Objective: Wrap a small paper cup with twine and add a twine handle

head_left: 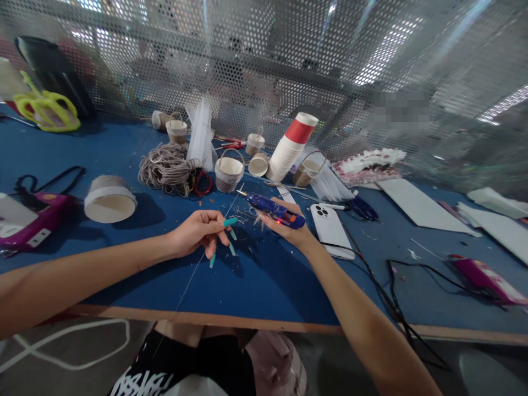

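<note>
Head view: we see the right hand [284,221] grasping a blue glue gun [270,208] above the blue table [272,286], its nozzle pointing toward a small basket [229,171]; the left hand [205,234] hovers beside it, fingers curled (the nails are teal), and a fine thread [190,281] runs past them toward the lap; whether the fingers pinch that thread, we cannot tell. Behind the hands we find a twine bundle [165,169], white tulle [201,140] and a tilted stack of paper cups [286,151] (the top one banded in red); to the gun's right lies a white phone [331,234], a black cord [363,259] crossing its lower end.
</note>
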`<state>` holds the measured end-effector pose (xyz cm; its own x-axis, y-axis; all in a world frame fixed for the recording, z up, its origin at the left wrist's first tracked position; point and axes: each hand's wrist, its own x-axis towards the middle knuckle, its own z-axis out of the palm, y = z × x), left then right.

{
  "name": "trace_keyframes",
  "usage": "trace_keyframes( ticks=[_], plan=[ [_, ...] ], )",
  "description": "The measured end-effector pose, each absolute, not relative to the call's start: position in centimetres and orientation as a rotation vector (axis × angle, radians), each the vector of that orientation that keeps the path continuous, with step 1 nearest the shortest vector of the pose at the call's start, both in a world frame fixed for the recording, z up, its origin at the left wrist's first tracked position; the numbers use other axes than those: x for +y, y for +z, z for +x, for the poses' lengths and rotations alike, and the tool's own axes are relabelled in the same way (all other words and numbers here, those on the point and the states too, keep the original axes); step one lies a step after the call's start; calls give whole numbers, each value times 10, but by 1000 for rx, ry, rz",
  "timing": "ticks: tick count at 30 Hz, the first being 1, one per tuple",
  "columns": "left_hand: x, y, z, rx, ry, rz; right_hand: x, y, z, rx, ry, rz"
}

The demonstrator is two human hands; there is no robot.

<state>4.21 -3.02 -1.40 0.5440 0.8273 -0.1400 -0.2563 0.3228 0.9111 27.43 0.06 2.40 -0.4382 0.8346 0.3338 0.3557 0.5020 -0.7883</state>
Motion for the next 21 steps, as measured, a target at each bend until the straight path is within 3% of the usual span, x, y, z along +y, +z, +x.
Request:
trace_keyframes(
  ticks=[11,21],
  plan=[
    [-31,-12,43,675,787,981,1,22,269,-1935,670,-1049],
    [-32,-11,44,743,788,996,1,24,272,-2045,801,-992]
  ],
)
